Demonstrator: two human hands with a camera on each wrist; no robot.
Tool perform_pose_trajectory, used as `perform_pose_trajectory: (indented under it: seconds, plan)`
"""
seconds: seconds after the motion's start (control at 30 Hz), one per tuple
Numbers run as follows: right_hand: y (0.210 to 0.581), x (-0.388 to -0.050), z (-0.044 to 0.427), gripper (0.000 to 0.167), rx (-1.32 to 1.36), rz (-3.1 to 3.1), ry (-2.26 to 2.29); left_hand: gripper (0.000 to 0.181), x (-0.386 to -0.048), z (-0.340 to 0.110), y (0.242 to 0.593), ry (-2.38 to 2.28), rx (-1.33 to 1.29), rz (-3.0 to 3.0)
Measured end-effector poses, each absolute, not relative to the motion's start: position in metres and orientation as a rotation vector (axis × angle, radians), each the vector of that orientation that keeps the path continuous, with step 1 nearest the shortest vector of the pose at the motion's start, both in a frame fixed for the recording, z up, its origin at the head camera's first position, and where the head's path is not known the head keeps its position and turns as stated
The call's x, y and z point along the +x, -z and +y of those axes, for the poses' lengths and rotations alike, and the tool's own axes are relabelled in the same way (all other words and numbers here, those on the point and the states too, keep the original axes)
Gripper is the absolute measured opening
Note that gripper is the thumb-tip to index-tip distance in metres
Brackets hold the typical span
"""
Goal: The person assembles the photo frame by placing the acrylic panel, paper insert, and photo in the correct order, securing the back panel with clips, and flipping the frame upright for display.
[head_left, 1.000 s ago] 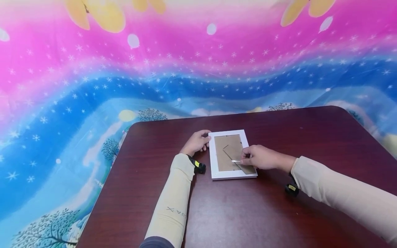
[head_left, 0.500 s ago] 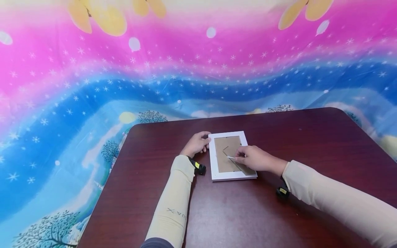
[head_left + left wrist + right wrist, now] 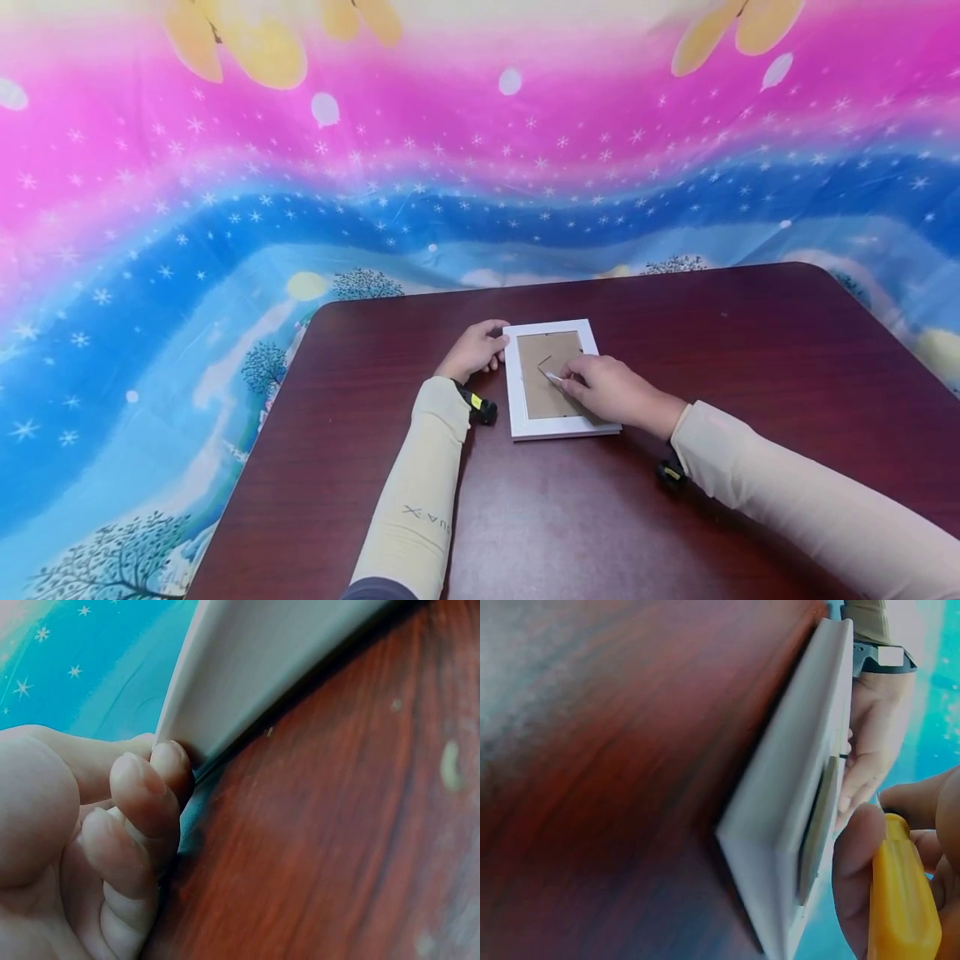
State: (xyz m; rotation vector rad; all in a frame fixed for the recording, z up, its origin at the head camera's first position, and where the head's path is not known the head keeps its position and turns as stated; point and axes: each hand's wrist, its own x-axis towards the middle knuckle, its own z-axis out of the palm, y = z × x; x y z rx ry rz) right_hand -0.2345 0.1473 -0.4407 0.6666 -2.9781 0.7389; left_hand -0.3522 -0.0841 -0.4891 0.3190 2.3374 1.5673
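A white picture frame (image 3: 514, 396) lies face down on the table, its brown backing board (image 3: 549, 404) showing. A brown stand leg (image 3: 819, 832) lies slantwise over the backing, partly hidden by my right hand. At the frame's far left corner my left hand (image 3: 474, 350) grips the edge with curled fingers; the left wrist view shows the fingertips against the white side (image 3: 255, 675). My right hand (image 3: 611, 390) holds a small tool by its yellow handle (image 3: 904, 892) above the backing. Its pale, thin tip (image 3: 552, 378) is near the stand's upper end; contact cannot be told.
The dark red-brown table (image 3: 585, 517) has rounded far corners. Behind it hangs a pink and blue patterned cloth (image 3: 450, 150). Small black wrist cameras (image 3: 486, 411) are worn below both hands.
My right hand has moved left and slightly inward over the backing, bringing the tool's tip up toward the stand's upper end. The left hand and the frame have stayed put.
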Motion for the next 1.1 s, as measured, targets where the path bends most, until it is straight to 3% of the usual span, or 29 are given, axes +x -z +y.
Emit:
perform_pose_trajectory:
  seconds: [1.1]
  plan:
    - [0.444,-0.233,0.123,0.011,0.703,-2.847,-0.532,0.035,-0.351,-0.083,0.488,-1.558,0.292,2.345]
